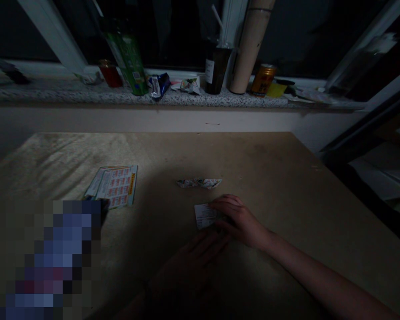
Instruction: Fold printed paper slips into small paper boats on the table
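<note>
A small printed paper, white with fine dark text, lies on the table under my hands. My right hand curves over its right end, fingers closed on it. From below, my left hand reaches the paper's lower edge with fingers pressed together on it; deep shadow hides much of this hand. The paper's right part is covered by the fingers. Just beyond my hands sits a narrow folded paper strip, patterned and pinched at its middle.
Printed sheets lie left on the table, beside a pixelated blurred area. On the stone windowsill stand a green bottle, a red can, crumpled wrappers, a dark cup with straw, a tall tube and an orange can.
</note>
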### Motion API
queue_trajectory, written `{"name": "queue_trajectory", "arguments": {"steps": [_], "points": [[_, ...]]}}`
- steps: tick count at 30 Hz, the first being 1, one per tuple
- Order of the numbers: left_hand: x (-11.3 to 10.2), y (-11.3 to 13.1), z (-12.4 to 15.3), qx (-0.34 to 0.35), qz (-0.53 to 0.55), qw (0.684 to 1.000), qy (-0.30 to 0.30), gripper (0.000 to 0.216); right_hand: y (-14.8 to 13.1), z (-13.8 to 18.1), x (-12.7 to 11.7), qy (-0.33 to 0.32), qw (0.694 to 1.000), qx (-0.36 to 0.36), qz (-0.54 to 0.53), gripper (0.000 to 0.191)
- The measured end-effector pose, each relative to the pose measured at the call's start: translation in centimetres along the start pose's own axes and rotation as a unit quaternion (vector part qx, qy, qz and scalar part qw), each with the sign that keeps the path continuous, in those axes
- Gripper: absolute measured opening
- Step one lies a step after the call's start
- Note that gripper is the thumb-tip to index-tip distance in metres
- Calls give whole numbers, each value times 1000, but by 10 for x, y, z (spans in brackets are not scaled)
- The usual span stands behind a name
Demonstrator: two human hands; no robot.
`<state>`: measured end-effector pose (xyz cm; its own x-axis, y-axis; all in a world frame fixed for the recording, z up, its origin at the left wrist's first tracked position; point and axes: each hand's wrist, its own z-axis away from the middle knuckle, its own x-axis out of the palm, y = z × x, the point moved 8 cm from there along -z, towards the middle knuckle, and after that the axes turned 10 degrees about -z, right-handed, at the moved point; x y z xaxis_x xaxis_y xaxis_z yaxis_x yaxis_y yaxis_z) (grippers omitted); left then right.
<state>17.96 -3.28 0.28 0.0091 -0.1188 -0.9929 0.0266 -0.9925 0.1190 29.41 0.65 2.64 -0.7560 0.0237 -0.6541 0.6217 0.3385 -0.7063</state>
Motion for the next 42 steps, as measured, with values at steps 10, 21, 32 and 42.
{"name": "queue_trajectory", "arguments": {"steps": [10, 21, 32, 42], "points": [[-12, -12, 3, 11, -49, 999, -12, 90, 1, 1, -6, 32, 998, -16, -44, 30], [-36, -62, 38, -312, 63, 910, 267, 33, 9, -1, -4, 32, 996, 4, -86, 24], [-12, -83, 24, -326, 91, 932, 130, 28, 7, -1, -1, 35, 997, -5, -69, 27], [-5, -91, 27, -363, 151, 910, 132, 42, 6, -4, 7, 48, 999, -3, -12, 25]]}}
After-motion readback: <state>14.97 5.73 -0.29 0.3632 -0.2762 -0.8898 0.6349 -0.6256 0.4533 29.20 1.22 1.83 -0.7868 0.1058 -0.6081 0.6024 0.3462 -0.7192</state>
